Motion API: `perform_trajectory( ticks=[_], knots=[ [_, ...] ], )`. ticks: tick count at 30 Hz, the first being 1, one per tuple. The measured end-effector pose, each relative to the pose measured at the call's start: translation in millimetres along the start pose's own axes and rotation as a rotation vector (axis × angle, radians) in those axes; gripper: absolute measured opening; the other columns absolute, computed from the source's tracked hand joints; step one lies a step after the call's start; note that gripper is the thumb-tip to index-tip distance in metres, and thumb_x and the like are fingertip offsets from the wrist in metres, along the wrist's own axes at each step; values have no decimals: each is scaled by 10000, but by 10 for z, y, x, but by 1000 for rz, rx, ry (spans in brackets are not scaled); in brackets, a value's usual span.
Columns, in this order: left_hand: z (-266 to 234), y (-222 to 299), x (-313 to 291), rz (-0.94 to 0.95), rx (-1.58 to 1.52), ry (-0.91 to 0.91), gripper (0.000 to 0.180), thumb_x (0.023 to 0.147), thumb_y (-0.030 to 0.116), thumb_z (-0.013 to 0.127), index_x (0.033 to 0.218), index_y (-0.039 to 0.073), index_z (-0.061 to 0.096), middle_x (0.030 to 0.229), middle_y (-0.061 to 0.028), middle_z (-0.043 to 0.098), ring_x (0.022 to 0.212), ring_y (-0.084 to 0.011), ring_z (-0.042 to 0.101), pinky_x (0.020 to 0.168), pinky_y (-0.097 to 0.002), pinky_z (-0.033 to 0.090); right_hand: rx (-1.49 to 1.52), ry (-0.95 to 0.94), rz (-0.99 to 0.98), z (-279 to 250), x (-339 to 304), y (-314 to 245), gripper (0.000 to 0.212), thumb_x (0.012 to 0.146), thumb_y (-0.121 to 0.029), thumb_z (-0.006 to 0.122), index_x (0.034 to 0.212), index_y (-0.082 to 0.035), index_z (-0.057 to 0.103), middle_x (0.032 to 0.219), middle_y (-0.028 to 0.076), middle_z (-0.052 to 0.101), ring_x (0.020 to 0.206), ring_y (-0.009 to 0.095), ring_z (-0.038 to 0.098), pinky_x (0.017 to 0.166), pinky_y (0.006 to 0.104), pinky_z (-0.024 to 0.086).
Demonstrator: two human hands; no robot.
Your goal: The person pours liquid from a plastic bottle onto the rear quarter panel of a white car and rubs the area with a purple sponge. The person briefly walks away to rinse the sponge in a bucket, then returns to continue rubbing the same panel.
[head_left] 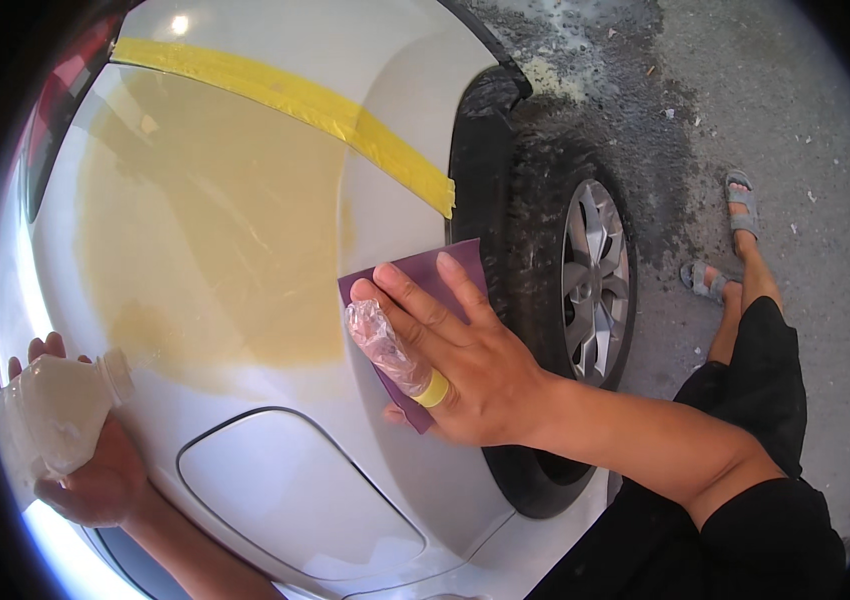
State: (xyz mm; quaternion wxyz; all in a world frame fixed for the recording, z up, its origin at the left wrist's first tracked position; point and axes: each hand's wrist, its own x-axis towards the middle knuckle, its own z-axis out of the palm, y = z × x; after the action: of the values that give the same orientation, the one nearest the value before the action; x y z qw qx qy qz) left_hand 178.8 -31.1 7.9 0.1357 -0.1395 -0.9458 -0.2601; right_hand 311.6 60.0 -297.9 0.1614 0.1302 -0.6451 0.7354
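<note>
Resting flat on a purple sheet (460, 262) of sandpaper, the right hand (475, 370) holds it against the pale car body (385, 460), just beside the wheel arch. Its fingers are stretched out and spread a little, palm down, with the thumb off toward the sheet's lower edge. Clear plastic wrap (380, 340) covers the index finger, with a yellow band (433, 390) round its base. The sheet lies by the right edge of a broad tan patch (235, 220), and a strip of yellow tape (295, 105) runs above that patch.

Over at the far left, the left hand (105, 485) has its fingers curled round a cloudy bottle (60, 410), whose neck points to the right; so near the blurred rim, I cannot tell how tight that hold is. Below the patch sits the fuel flap (290, 500), flush in its outline. To the right are a wheel (600, 280) with silver spokes, grey ground (795, 120) and two feet in grey sandals (742, 205).
</note>
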Motion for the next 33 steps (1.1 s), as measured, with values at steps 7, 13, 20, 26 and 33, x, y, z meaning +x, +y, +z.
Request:
perform_trajectory(
  ticks=[7, 13, 20, 26, 33],
  knots=[
    [-49, 61, -93, 18, 15, 8, 1129, 811, 772, 493, 1517, -51, 178, 1512, -279, 345, 1425, -434, 322, 1154, -497, 298, -2, -51, -11, 43, -241, -276, 747, 913, -346, 597, 1509, -19, 288, 1559, 226, 321, 1475, 367, 264, 1167, 605, 122],
    [-35, 81, -114, 14, 31, -18, 1137, 810, 778, 496, 1517, -53, 179, 1511, -276, 350, 1417, -433, 336, 1152, -494, 308, -48, 69, 65, 25, 74, -144, 807, 839, -335, 709, 1481, -10, 342, 1547, 257, 321, 1453, 414, 287, 1161, 585, 166],
    [-320, -13, -152, 25, -108, -147, 952, 870, 652, 486, 1503, -28, 275, 1497, -237, 399, 1417, -407, 353, 1156, -495, 309, 25, 64, 127, 58, -46, -440, 786, 873, -335, 677, 1473, 32, 326, 1509, 328, 327, 1433, 482, 278, 1162, 585, 172],
    [-337, 58, -193, 44, -111, -176, 951, 876, 648, 503, 1503, -30, 274, 1503, -242, 391, 1410, -412, 363, 1148, -492, 326, -34, 72, 207, 27, 191, -429, 792, 940, -349, 605, 1501, 53, 216, 1491, 358, 317, 1420, 501, 279, 1156, 567, 201],
    [-321, 7, -263, 29, -96, -157, 1027, 856, 721, 510, 1512, -26, 250, 1521, -253, 355, 1420, -413, 343, 1151, -497, 320, 0, 135, 167, 51, 219, -425, 789, 936, -320, 615, 1497, 67, 217, 1467, 377, 335, 1400, 539, 282, 1143, 582, 218]
  ],
)
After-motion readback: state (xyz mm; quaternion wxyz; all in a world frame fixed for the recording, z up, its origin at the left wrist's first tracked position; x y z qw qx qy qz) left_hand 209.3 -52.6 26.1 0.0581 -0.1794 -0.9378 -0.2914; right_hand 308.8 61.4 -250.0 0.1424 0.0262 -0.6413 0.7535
